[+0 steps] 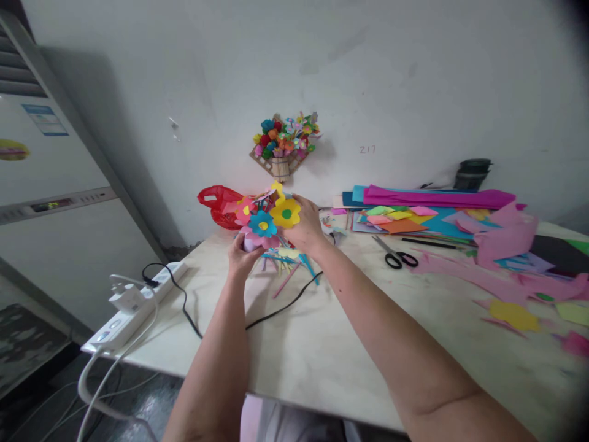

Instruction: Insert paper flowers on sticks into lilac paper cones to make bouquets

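A bunch of paper flowers is raised over the far part of the table, between my two hands. It has a blue flower (262, 224) with a yellow centre, a yellow flower (286, 213) with a green centre, and pinkish-red blooms. My left hand (245, 256) grips the bunch from below, where something pale purple shows beside the thumb. Curled round the right side, my right hand (305, 226) holds the yellow flower, its fingertips partly hidden behind the petals. Thin coloured paper strips (291, 264) lie on the table beneath the bunch.
Behind the bunch sits a red plastic bag (221, 205). Black scissors (396, 255), stacked coloured paper (437, 197) and pink scraps (473, 276) lie on the right. A power strip (138, 304) and a black cable (288, 305) are on the table. A flower decoration (281, 147) hangs on the wall.
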A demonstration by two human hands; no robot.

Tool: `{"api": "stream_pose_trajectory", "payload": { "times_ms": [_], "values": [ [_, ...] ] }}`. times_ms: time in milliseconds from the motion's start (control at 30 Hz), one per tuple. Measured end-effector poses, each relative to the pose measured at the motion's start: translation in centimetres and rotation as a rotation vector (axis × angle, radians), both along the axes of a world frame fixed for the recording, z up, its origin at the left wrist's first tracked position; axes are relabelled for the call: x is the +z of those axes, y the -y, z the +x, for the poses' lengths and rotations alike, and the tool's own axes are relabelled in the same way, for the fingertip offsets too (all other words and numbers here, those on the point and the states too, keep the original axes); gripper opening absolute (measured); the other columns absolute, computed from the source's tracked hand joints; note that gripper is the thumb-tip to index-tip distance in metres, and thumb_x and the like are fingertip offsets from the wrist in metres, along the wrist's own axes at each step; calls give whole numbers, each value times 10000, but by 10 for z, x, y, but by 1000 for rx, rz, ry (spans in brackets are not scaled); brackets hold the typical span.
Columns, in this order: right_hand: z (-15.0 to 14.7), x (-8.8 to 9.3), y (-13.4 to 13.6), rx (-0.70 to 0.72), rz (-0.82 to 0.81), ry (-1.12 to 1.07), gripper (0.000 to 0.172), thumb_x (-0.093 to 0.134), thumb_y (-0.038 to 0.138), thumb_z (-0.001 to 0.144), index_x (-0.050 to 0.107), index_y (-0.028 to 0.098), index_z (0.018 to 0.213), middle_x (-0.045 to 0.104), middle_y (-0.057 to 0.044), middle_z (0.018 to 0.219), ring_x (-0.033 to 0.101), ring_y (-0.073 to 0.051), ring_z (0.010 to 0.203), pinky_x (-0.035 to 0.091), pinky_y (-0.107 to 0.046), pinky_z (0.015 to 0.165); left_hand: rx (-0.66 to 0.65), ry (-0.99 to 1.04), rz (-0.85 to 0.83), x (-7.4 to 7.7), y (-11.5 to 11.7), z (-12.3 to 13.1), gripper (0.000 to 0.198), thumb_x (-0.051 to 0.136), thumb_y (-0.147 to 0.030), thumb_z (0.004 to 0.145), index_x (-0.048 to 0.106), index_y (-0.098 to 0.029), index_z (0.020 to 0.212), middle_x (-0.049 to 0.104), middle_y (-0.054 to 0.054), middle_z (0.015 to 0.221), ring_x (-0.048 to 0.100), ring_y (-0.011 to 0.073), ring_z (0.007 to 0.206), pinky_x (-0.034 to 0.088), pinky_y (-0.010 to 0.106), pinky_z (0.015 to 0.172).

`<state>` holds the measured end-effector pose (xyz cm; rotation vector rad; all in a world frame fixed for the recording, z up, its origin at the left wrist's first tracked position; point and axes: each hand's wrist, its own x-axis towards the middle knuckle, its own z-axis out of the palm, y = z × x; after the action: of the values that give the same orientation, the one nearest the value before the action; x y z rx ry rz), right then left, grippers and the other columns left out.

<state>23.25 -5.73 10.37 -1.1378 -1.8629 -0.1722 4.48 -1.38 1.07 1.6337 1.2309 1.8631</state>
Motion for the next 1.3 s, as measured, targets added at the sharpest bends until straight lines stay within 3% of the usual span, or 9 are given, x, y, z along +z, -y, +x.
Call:
{"api": "stream_pose_trajectory", "payload": {
  "times_ms": [200,733,1000,1300],
  "values": [
    [4,4,-2,33,56,-115,615,714,299,652,558,187,1237,602,-95,1251,428,-268,1283,294,-436,1082,32,9,3,0,0,-1,434,796,-353,438,602,-175,783,595,-11,751,548,140,693,472,250,657],
    [4,3,-4,81,35,-117,608,668,383,689,530,213,1256,597,-68,1274,399,-273,1307,258,-465,1093,49,17,-6,2,3,0,410,781,-332,427,592,-179,757,588,-14,760,535,134,690,453,241,644],
    [4,4,5,79,48,74,578,611,313,763,474,243,1320,497,-70,1389,267,-282,1382,120,-519,1133,29,2,2,-1,-1,-1,434,774,-374,437,601,-181,784,600,2,783,551,146,708,467,246,651],
    [2,2,1,83,-19,49,540,584,324,797,496,180,1310,515,-102,1368,273,-266,1383,110,-507,1142,34,8,8,-2,-2,-2,401,763,-326,447,610,-173,785,601,-1,780,546,139,709,467,237,650]
  ]
}}
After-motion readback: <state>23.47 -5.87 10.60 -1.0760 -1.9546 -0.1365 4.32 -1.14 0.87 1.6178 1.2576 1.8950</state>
